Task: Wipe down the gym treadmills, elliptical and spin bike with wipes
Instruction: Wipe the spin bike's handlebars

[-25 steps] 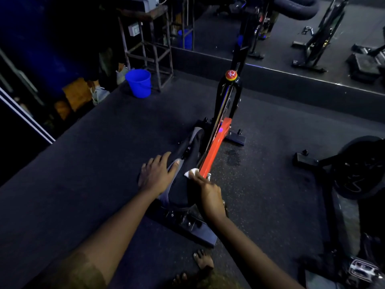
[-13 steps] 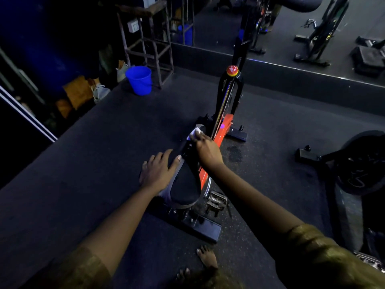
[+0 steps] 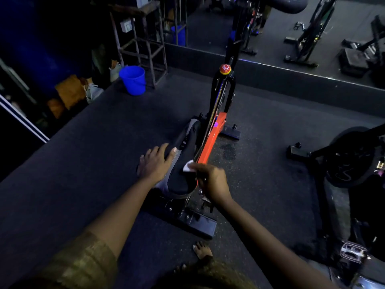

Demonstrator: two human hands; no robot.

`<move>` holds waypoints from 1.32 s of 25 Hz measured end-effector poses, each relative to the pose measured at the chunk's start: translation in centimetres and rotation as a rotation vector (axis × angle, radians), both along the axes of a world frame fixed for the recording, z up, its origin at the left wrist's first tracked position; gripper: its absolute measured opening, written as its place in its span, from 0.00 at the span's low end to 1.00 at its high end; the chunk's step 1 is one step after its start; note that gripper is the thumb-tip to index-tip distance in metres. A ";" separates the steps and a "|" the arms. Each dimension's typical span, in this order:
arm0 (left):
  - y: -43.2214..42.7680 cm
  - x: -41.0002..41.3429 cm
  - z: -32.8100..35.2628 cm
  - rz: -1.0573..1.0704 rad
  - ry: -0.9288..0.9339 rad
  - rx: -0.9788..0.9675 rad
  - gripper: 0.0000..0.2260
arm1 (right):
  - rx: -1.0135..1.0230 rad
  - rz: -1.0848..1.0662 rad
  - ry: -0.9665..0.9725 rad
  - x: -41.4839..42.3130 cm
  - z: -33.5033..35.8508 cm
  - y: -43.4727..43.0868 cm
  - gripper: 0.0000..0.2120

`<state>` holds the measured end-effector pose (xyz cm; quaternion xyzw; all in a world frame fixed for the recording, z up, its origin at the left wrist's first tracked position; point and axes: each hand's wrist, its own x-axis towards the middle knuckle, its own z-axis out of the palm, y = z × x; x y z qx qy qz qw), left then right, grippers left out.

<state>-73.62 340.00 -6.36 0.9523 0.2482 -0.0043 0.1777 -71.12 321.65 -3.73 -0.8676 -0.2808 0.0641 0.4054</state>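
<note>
The bike (image 3: 210,142) stands in the centre of the frame on the dark floor (image 3: 83,163). Its orange bar runs from the saddle up to a black post topped by a red knob (image 3: 225,69). The saddle (image 3: 179,182), black on top with grey sides, sits just below centre. The left hand (image 3: 155,164) rests on the saddle's left side with its fingers slightly spread over the edge and the thumb lying on the black top. The right hand (image 3: 212,182) is at the saddle's right edge, just beside the orange bar. Its fingertips are bunched together and pinch a small white wipe (image 3: 188,168), which touches the saddle top. How the remaining fingers curl under the hand cannot be told. Both forearms reach in from the bottom of the frame, and a bare foot (image 3: 203,250) shows at lower centre, near the bike's rear base. In the upper left a blue bucket (image 3: 133,80) stands on the floor beside a metal stand (image 3: 145,44). A second bike (image 3: 352,159) fills the right edge, with a pedal (image 3: 353,252) at lower right.
</note>
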 end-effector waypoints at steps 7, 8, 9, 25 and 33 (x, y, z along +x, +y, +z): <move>0.0 0.0 0.0 0.005 -0.014 0.007 0.26 | -0.030 -0.176 0.082 1.3 -1.4 2.4 0.15; 0.0 0.0 -0.1 0.006 -0.018 0.004 0.26 | -0.006 -0.189 0.062 0.2 -1.6 2.0 0.15; 0.1 0.0 -0.1 0.005 -0.021 -0.002 0.26 | 0.005 -0.196 0.043 -0.8 -1.9 1.6 0.16; 0.1 0.1 -0.4 0.028 -0.060 -0.023 0.23 | -0.244 0.247 -0.385 -0.5 -1.8 3.3 0.16; -0.1 0.0 -0.1 0.020 -0.037 -0.005 0.24 | 0.048 -0.164 -0.069 0.4 -2.1 0.1 0.14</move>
